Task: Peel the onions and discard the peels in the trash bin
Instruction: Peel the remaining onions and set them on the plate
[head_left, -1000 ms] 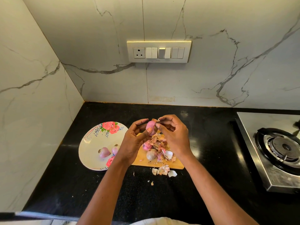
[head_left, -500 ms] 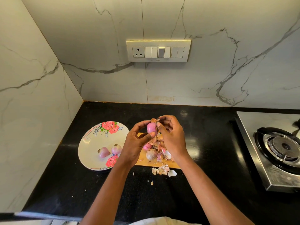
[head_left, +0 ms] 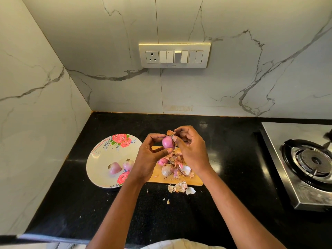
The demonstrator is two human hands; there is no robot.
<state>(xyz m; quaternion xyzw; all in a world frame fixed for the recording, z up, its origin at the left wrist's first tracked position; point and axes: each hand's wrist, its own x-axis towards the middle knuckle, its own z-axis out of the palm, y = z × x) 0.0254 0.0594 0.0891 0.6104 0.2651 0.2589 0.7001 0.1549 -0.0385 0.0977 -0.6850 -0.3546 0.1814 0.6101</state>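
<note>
- Onion (head_left: 168, 142) sits pinched in left hand (head_left: 150, 159); right hand (head_left: 191, 150) pinches its peel (head_left: 170, 132).
- Best pull gently away, dropping peel on the pile (head_left: 177, 164) below.

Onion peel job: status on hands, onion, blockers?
Left hand grips onion; right hand pinches peel flap. Peels piled on cutting board. No trash bin in view.

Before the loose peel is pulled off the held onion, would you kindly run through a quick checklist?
1. Left hand grips the onion: ok.
2. Right hand pinches the peel flap: ok.
3. Onion held over the cutting board: ok.
4. Plate has room for it: ok.
5. Peels kept on the board: not ok, some lie on the counter.
6. Trash bin within reach: cannot tell.
</note>
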